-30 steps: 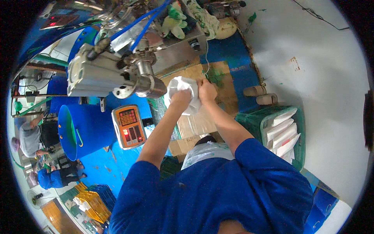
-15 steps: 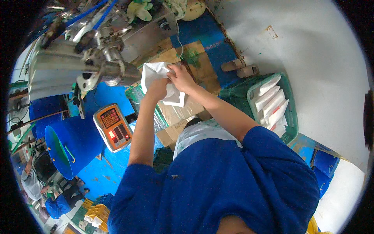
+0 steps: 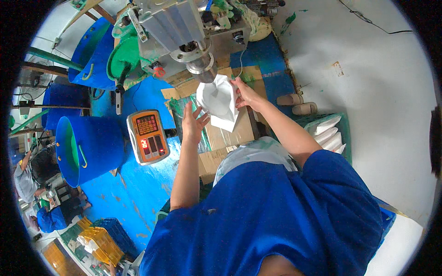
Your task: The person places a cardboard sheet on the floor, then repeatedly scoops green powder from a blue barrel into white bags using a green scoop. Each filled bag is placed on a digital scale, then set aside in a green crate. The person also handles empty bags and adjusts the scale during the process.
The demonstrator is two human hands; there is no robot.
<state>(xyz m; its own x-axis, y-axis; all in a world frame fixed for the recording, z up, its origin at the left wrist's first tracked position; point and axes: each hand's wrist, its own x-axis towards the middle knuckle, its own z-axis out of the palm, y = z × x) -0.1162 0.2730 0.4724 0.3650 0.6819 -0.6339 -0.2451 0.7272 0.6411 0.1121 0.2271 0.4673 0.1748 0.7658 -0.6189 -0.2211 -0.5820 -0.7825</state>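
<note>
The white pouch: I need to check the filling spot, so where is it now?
In the head view, upper centre, the white pouch hangs under the machine's metal nozzle, held by the right hand, left hand just beside.

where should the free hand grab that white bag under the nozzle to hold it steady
Probably the bag's left edge near the open top. The white bag hangs mouth-up under the metal nozzle, with the right hand pinching its right edge. The left hand, open, is just beside the lower left, so coming in from the left would spread the mouth evenly.

The left hand [image 3: 193, 122] has let go of the white bag [image 3: 221, 102]; only the right hand [image 3: 246, 94] holds it under the metal spout [image 3: 202, 69].
</note>
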